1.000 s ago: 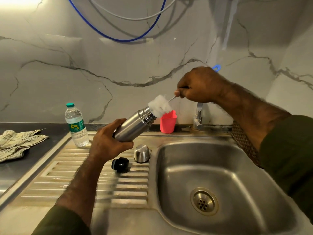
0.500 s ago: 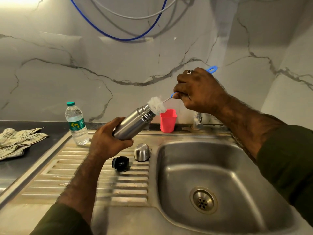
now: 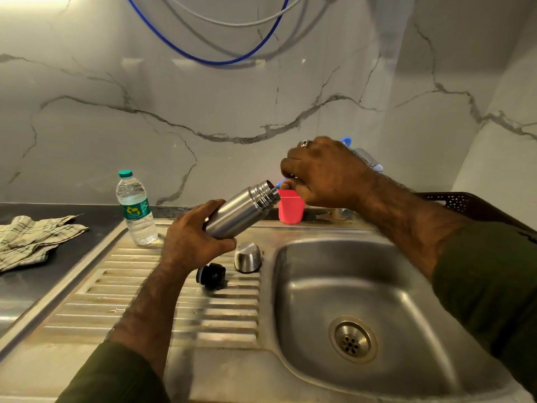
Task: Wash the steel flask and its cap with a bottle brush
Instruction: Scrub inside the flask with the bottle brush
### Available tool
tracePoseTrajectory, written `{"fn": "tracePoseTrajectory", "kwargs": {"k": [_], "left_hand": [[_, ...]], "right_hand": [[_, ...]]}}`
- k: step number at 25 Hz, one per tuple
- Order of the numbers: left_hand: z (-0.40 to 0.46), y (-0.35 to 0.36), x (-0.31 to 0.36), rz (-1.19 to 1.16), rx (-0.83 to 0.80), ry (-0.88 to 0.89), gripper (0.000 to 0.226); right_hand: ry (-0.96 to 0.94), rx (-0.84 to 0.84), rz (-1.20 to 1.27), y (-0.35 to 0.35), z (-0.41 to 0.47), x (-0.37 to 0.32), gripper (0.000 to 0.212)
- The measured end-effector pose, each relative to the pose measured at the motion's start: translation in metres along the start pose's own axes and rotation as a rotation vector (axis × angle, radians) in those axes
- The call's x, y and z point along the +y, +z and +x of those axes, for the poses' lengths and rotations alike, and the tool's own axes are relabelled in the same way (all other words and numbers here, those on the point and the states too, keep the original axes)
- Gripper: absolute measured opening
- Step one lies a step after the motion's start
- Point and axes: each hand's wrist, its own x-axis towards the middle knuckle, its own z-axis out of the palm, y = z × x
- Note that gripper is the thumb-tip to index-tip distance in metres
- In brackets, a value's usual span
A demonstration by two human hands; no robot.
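Over drainboard [image 3: 162, 289], L hand [image 3: 191, 242] wraps tilted steel flask [image 3: 241, 212]; R hand [image 3: 322, 173] pinches blue bottle brush handle [image 3: 281, 183] at flask mouth, bristles hidden inside.

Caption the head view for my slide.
Left hand tilts steel flask; right hand holds bottle brush inside.
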Motion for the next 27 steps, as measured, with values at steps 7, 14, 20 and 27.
{"fn": "tracePoseTrajectory", "kwargs": {"k": [7, 14, 20, 27], "left_hand": [[-0.001, 0.006, 0.007, -0.01, 0.008, 0.012, 0.084], [-0.002, 0.007, 0.009, 0.101, 0.028, 0.083, 0.085], [0.0, 0.001, 0.004, 0.032, 0.055, 0.037, 0.084], [-0.001, 0.009, 0.008, 0.233, 0.018, 0.2, 0.081]], "right_hand": [[0.135, 0.014, 0.003, -0.002, -0.009, -0.008, 0.027], [0.34, -0.384, 0.255, 0.0, -0.001, -0.003, 0.032], [-0.063, 0.097, -0.187, 0.013, -0.029, 0.004, 0.024], [0.532, -0.567, 0.556, 0.008, -0.014, -0.005, 0.022]]}}
